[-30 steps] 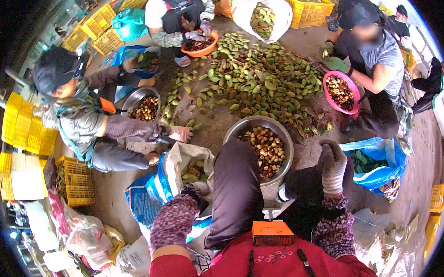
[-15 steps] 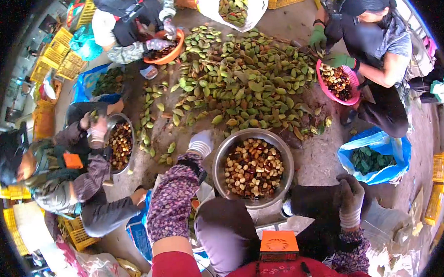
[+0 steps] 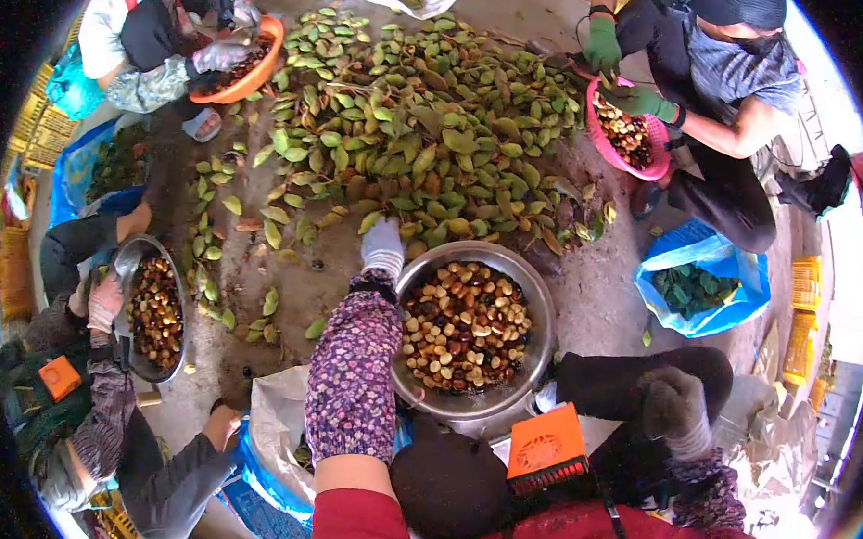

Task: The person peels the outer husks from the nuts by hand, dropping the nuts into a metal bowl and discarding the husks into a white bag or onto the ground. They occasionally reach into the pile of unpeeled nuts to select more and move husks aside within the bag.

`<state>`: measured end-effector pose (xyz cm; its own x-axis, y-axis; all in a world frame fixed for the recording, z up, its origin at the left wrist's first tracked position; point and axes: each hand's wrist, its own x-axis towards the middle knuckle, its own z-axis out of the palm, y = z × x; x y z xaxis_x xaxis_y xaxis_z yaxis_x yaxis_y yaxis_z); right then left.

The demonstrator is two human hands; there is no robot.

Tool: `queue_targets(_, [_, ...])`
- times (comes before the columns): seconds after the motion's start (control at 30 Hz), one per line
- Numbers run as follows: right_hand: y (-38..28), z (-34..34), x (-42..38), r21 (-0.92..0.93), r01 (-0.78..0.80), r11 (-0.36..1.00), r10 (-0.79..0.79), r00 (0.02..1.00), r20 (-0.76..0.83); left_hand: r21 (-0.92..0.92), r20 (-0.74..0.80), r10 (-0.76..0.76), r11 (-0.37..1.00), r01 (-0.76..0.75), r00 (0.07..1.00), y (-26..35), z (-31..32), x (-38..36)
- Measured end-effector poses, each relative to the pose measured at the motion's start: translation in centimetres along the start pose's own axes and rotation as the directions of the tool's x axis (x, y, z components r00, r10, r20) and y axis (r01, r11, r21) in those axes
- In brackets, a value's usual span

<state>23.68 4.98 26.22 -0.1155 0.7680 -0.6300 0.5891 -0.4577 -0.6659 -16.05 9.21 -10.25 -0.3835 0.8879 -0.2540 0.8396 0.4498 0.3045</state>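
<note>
My left hand (image 3: 383, 246), in a pale glove with a purple floral sleeve, reaches forward to the near edge of a heap of green pods (image 3: 445, 139). Its fingertips are at the pods, but I cannot make out how the fingers are set. My right hand (image 3: 672, 405), in a grey glove, is curled closed above my right knee; anything inside it is hidden. Between my arms a steel bowl (image 3: 543, 303) stands on the ground. It holds many cream and dark brown seeds (image 3: 468, 330).
Co-workers sit around the heap with a steel bowl (image 3: 179, 309), an orange basin (image 3: 270, 60) and a pink basket (image 3: 594, 132). A blue bag of dark green leaves (image 3: 757, 279) stands at right. An open sack (image 3: 274, 421) lies left of my arm.
My left hand has stretched farther forward to the pods. My view has shifted, and my right hand stays near my knee. The co-worker at left has turned the steel bowl more on its side.
</note>
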Motion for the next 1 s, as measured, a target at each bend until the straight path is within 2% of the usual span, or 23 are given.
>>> queue_targets(0.03, [-0.3, -1.1, -0.7, -0.071, -0.045, 0.996, 0.043, 0.999, -0.033, -0.028, -0.066, 0.004, 1.000, -0.006, 0.998, -0.4, 0.3, -0.2])
queue_targets(0.07, [-0.5, -2.4, -1.4, -0.493, 0.405, 0.770, -0.419, 0.904, 0.087, -0.053, -0.164, 0.010, 0.998, -0.019, 0.986, -1.1, 1.3, -0.4])
queue_targets(0.1, [1.5, -5.2, -1.6, -0.650, 0.597, 0.470, -0.636, 0.739, 0.220, -0.079, -0.261, 0.013, 0.996, -0.035, 0.965, -1.5, 2.2, -0.5])
queue_targets(0.13, [1.0, -6.7, -3.7, -0.320, 0.310, 0.896, -0.347, 0.936, -0.065, -0.251, -0.245, -0.146, 0.964, 0.083, 0.959, -1.3, 1.0, -1.0])
queue_targets(0.17, [0.4, -8.0, -5.7, 0.166, -0.051, 0.985, 0.080, 0.982, -0.172, -0.412, -0.200, -0.295, 0.891, 0.193, 0.934, -1.1, -0.5, -1.5])
queue_targets(0.3, [6.4, -18.7, -8.1, -0.056, 0.039, 0.998, -0.058, 0.909, -0.412, -0.668, -0.242, -0.480, 0.712, 0.214, 0.843, -2.2, -5.3, -5.3])
queue_targets(0.33, [7.8, -21.4, -8.9, -0.289, 0.072, 0.955, -0.191, 0.893, -0.408, -0.625, -0.338, -0.448, 0.764, 0.159, 0.828, -1.7, -7.4, -7.3])
queue_targets(0.37, [13.4, -29.2, -8.5, -0.170, 0.031, 0.985, -0.100, 0.903, -0.417, -0.700, -0.278, -0.461, 0.698, 0.151, 0.843, -2.3, -8.0, -8.3])
queue_targets(0.4, [20.9, -38.3, -8.8, -0.827, 0.071, 0.557, -0.496, 0.828, -0.263, -0.805, -0.213, -0.417, 0.587, 0.083, 0.884, -1.9, -9.5, -10.2])
queue_targets(0.43, [15.4, -33.2, -12.6, -0.022, 0.044, 0.999, -0.048, 0.823, -0.567, -0.888, -0.156, -0.365, 0.458, 0.031, 0.918, -1.5, -11.1, -12.2])
queue_targets(0.47, [16.0, -36.0, -14.0, -0.386, -0.181, 0.905, -0.089, 0.805, -0.587, -0.912, -0.220, -0.305, 0.401, -0.084, 0.927, -2.2, -10.1, -13.0])
queue_targets(0.5, [25.2, -46.0, -12.7, 0.014, 0.022, 1.000, -0.007, 0.735, -0.678, -0.920, -0.288, -0.250, 0.339, -0.195, 0.924, -3.0, -9.2, -13.9])
queue_targets(0.53, [26.0, -47.0, -13.5, 0.284, 0.150, 0.947, 0.102, 0.698, -0.709, -0.875, -0.355, -0.194, 0.414, -0.252, 0.915, -2.1, -11.2, -16.4])
queue_targets(0.57, [24.7, -47.1, -15.1, 0.057, -0.045, 0.997, 0.073, 0.626, -0.776, -0.821, -0.413, -0.130, 0.482, -0.306, 0.902, -0.3, -13.9, -19.2])
queue_targets(0.6, [33.8, -58.8, -12.7, -0.132, 0.234, 0.963, -0.255, 0.650, -0.716, -0.804, -0.371, -0.103, 0.534, -0.263, 0.923, 1.2, -17.0, -21.7])
queue_targets(0.63, [30.4, -56.3, -14.8, 0.077, 0.201, 0.977, -0.092, 0.712, -0.696, -0.782, -0.324, -0.072, 0.582, -0.224, 0.943, 2.2, -18.8, -23.6])
queue_targets(0.67, [32.6, -60.7, -14.3, -0.664, 0.027, 0.748, -0.542, 0.602, -0.586, -0.771, -0.400, -0.068, 0.564, -0.295, 0.914, 2.2, -18.3, -24.3])
queue_targets(0.7, [35.0, -65.2, -13.6, -0.974, -0.218, 0.058, -0.790, 0.587, -0.179, -0.754, -0.473, -0.063, 0.545, -0.367, 0.879, 2.2, -17.8, -25.0])
queue_targets(0.73, [34.2, -66.3, -13.8, -0.733, -0.021, 0.680, -0.593, 0.571, -0.567, -0.704, -0.501, -0.082, 0.618, -0.351, 0.861, 3.1, -19.1, -26.6])
queue_targets(0.77, [32.9, -67.4, -13.6, -0.134, 0.145, 0.980, -0.196, 0.650, -0.734, -0.580, -0.561, -0.061, 0.740, -0.340, 0.825, 2.2, -17.9, -26.9])
queue_targets(0.8, [31.2, -67.7, -14.6, -0.072, 0.149, 0.986, -0.151, 0.634, -0.759, -0.550, -0.526, -0.077, 0.791, -0.270, 0.847, 2.0, -17.7, -28.1])
queue_targets(0.93, [23.1, -67.2, -15.6, -0.419, 0.202, 0.885, -0.455, 0.568, -0.686, -0.316, -0.434, -0.133, 0.949, -0.013, 0.891, 0.5, -14.4, -32.6])
queue_targets(1.0, [17.5, -64.6, -15.1, -0.539, 0.293, 0.789, -0.604, 0.529, -0.597, -0.236, -0.275, -0.220, 0.959, 0.156, 0.936, -0.2, -12.1, -35.9])
